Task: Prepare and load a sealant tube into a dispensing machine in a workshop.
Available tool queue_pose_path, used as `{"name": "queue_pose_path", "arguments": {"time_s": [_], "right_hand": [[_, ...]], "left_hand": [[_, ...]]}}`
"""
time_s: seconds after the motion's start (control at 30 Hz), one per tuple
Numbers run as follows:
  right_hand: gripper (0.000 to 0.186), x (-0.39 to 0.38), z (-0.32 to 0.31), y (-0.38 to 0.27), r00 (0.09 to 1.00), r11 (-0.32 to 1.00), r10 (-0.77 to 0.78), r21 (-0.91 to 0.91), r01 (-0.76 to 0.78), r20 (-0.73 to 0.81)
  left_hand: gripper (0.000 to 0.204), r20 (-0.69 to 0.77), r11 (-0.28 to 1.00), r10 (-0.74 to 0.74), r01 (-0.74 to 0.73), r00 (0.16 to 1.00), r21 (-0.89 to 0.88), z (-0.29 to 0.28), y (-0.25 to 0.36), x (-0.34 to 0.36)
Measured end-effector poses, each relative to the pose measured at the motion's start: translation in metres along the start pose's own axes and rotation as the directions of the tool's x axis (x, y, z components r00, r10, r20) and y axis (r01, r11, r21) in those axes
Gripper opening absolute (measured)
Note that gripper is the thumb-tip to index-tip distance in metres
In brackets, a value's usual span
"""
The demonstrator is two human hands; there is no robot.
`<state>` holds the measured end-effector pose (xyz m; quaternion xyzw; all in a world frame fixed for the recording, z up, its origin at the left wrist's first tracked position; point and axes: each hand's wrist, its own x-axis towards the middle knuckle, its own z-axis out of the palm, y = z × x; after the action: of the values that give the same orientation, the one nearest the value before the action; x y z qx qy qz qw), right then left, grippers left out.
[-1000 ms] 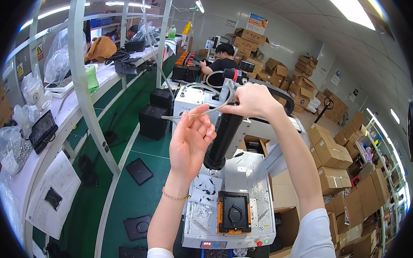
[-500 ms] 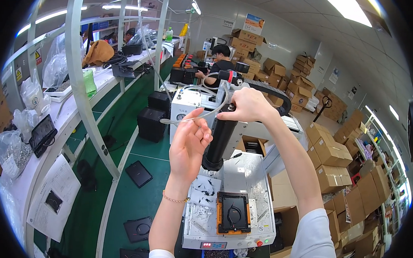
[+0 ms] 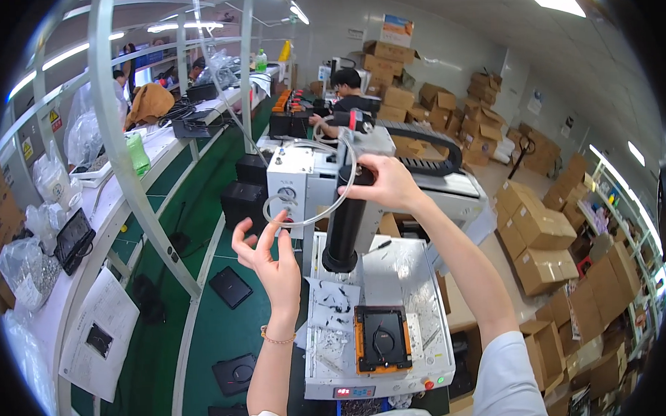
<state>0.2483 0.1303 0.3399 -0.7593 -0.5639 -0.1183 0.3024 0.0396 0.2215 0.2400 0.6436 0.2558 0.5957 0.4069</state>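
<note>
My right hand grips the top of an upright black cylinder mounted on a white bench machine, thumb and fingers wrapped about its cap. A clear hose loops out from the cylinder's top toward the left. My left hand is raised left of the cylinder, palm up and fingers spread. Its fingertips are at the hose loop, perhaps touching it, without closing on it. Below, an orange fixture on the machine's bed holds a black rectangular panel with a thin cable coiled on it.
The machine bed carries black smears, with a control panel and red button in front. Black panels lie on the green surface at left. A white metal post stands left, cardboard boxes right. A co-worker sits beyond.
My left hand has turned and spread its fingers, moving left and down from the cylinder. The hose loop now hangs lower and wider. My right hand stays on the cylinder's top. The whole view has shifted slightly.
</note>
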Motion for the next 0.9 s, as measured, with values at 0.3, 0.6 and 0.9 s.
{"name": "queue_pose_path", "arguments": {"time_s": [0.3,0.6,0.9], "right_hand": [[0.091,-0.03,-0.038,0.001,0.978,0.962,0.167,-0.24,-0.133,0.127],[0.046,-0.248,-0.135,0.044,0.977,0.964,0.2,-0.192,-0.183,0.072],[0.031,-0.504,-0.107,0.095,0.715,0.762,0.646,-0.171,-0.625,0.268]], "left_hand": [[0.025,0.104,0.961,0.247,-0.258,0.963,0.098,0.006,-0.001,-0.005],[0.029,0.301,0.903,0.304,-0.374,0.904,0.211,0.004,-0.012,-0.041],[0.033,0.314,0.893,0.186,-0.294,0.931,0.34,-0.002,-0.014,-0.065]]}}
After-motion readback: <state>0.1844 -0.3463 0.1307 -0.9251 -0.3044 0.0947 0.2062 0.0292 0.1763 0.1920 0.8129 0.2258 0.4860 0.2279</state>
